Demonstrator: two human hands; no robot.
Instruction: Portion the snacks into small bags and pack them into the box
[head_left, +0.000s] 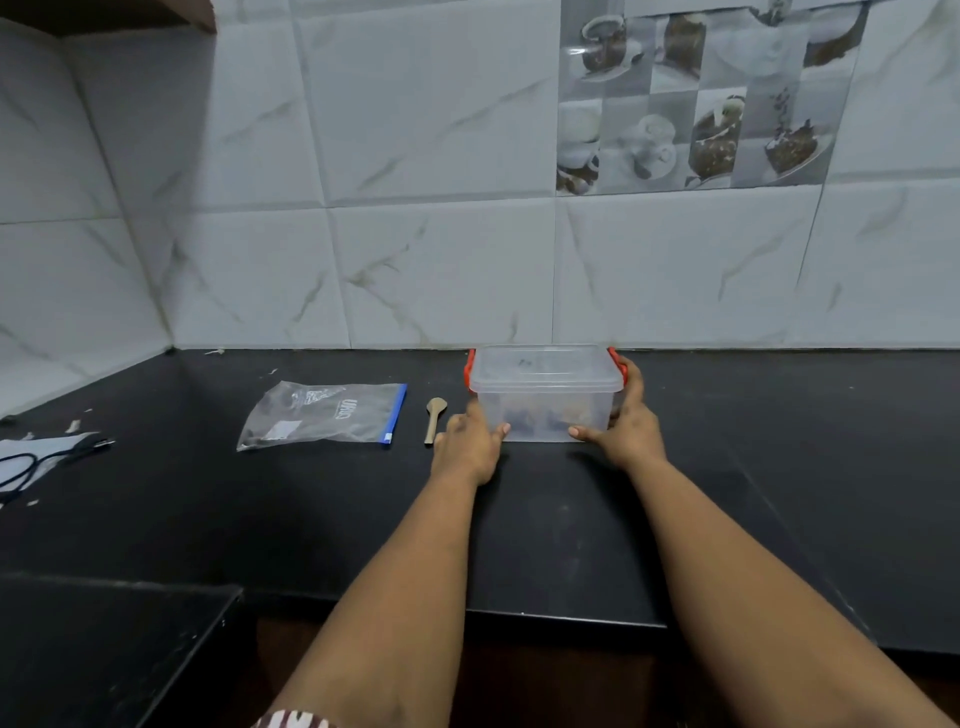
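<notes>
Two hands grip a clear plastic box (545, 395) with a lid on top and orange latches at both ends, standing on a black desk (571, 530) close to the tiled wall (415, 208). The left hand (467, 441) clasps the box's left end, thumb curled onto the front wall near the bottom edge; the right hand (626, 426) clasps the right end, thumb on the front wall and fingers wrapped round by the orange latch. Dark and light contents show dimly through the box's walls, too blurred to tell apart. Just left of the box, beside the left hand, lies a small light-coloured spoon (434, 419), handle toward the desk's front edge. Further left of the box lies a flat clear zip bag (322, 415) with a blue strip along its right edge. Well left of the box, at the frame's edge, a dark cable (47, 460) lies over a pale sheet. Between the box and the desk's front edge the black surface is bare save for both forearms; right of the box the surface runs open to the frame's edge.
</notes>
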